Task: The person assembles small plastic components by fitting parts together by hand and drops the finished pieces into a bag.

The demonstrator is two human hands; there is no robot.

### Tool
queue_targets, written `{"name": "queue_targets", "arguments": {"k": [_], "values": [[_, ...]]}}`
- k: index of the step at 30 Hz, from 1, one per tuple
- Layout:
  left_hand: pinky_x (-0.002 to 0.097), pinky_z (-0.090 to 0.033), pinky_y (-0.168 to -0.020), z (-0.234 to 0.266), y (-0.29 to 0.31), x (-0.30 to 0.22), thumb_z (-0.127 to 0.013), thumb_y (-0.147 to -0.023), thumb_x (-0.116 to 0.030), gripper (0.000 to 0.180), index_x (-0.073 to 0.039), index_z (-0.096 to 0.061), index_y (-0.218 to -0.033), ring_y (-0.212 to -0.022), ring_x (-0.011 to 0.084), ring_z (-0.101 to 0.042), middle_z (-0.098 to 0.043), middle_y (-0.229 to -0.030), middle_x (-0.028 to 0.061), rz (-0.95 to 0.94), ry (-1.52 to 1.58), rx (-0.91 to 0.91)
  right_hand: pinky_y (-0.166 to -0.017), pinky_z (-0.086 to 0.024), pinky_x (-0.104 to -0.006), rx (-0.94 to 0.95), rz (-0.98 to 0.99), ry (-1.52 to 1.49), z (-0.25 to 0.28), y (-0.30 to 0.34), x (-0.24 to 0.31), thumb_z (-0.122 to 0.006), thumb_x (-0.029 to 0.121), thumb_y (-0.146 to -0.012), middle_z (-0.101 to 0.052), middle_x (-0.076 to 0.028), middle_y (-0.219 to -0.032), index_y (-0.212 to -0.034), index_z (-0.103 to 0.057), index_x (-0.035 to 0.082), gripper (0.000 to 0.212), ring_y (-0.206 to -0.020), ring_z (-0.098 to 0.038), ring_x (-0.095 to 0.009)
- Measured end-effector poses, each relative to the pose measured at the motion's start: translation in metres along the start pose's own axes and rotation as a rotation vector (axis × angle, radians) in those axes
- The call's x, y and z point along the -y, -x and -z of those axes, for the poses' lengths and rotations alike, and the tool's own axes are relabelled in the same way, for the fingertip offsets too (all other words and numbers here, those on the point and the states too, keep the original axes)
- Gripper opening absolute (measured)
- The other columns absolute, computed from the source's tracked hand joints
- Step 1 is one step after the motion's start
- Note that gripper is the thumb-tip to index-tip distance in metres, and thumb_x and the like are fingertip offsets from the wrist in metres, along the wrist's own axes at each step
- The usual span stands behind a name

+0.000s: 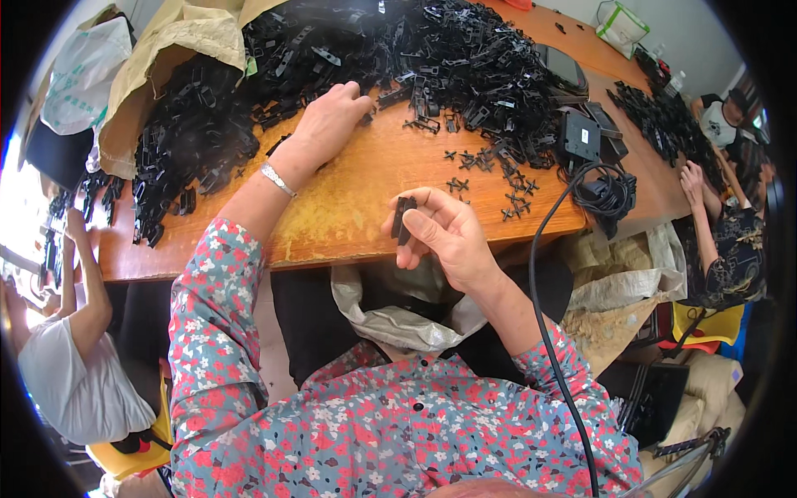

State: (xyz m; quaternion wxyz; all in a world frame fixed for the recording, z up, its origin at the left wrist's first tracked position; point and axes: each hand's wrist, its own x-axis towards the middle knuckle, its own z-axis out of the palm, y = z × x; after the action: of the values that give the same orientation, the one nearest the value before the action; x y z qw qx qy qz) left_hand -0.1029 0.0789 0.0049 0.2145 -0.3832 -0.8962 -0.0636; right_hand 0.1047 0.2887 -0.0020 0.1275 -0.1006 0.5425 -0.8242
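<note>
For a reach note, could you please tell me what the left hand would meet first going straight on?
The left hand would likely meet the heap of black parts first, though depth is unclear.

Matt finish on that slim black plastic piece (pixel 403 221), glossy glints across the heap of small black plastic parts (pixel 477 70)! Shiny varnish on the orange-brown wooden table (pixel 365 187), patchy in places; crinkled brown paper sack (pixel 195 37), rough; soft floral cloth shirt (pixel 357 432), matt; silvery metal wristband (pixel 276 179), gleaming.
</note>
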Motion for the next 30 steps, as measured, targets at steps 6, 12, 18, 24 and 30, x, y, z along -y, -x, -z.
{"name": "queue_targets", "arguments": {"k": [6,12,18,24,30], "values": [[0.0400,-0.056,-0.086,0.011,0.010,-0.017,-0.071,-0.086,-0.001,0.025,-0.004,-0.069,-0.111,-0.100,0.0273,-0.068,-0.066,-0.104,0.0103,-0.006,0.104,-0.081,-0.064,-0.057,-0.0244,-0.034,-0.022,0.023,0.004,0.000,0.000,-0.065,0.021,-0.106,-0.074,-0.012,-0.108,-0.134,-0.058,-0.003,0.037,-0.075,-0.071,-0.013],[0.0270,-0.055,-0.079,0.045,0.045,-0.067,-0.071,-0.098,-0.008,0.034,0.002,-0.063,-0.129,-0.088,0.0093,-0.068,-0.074,-0.101,0.0049,0.526,1.131,-0.071,-0.068,-0.059,-0.0250,-0.155,0.050,0.164,0.012,-0.008,0.004,-0.067,0.017,-0.104,-0.074,-0.010,-0.109,-0.132,-0.062,-0.004,0.035,-0.081,-0.072,-0.013],[0.0253,-0.056,-0.081,0.052,0.094,-0.098,-0.072,-0.099,-0.009,0.039,0.003,-0.060,-0.135,-0.096,0.0098,-0.066,-0.071,-0.111,0.0053,0.619,1.604,-0.037,-0.069,-0.060,-0.0262,-0.174,0.132,0.364,0.006,-0.017,0.010,-0.072,0.011,-0.100,-0.076,-0.009,-0.099,-0.120,-0.068,-0.006,0.027,-0.080,-0.072,-0.011],[0.0259,-0.056,-0.084,0.062,0.104,-0.108,-0.072,-0.099,-0.006,0.038,0.001,-0.061,-0.135,-0.097,0.0101,-0.067,-0.069,-0.112,0.0044,0.580,1.567,-0.047,-0.067,-0.057,-0.0270,-0.081,0.065,0.521,-0.006,-0.016,0.007,-0.074,0.009,-0.097,-0.075,-0.010,-0.097,-0.116,-0.069,-0.006,0.025,-0.075,-0.071,-0.012],[0.0287,-0.056,-0.092,0.068,0.107,-0.126,-0.069,-0.098,-0.003,0.040,0.004,-0.059,-0.136,-0.103,0.0133,-0.070,-0.070,-0.114,0.0069,0.597,1.485,-0.217,-0.064,-0.052,-0.0375,-0.116,0.267,0.860,-0.011,-0.017,0.007,-0.080,0.011,-0.088,-0.067,-0.013,-0.084,-0.107,-0.069,-0.003,0.026,-0.071,-0.068,-0.024]]}}
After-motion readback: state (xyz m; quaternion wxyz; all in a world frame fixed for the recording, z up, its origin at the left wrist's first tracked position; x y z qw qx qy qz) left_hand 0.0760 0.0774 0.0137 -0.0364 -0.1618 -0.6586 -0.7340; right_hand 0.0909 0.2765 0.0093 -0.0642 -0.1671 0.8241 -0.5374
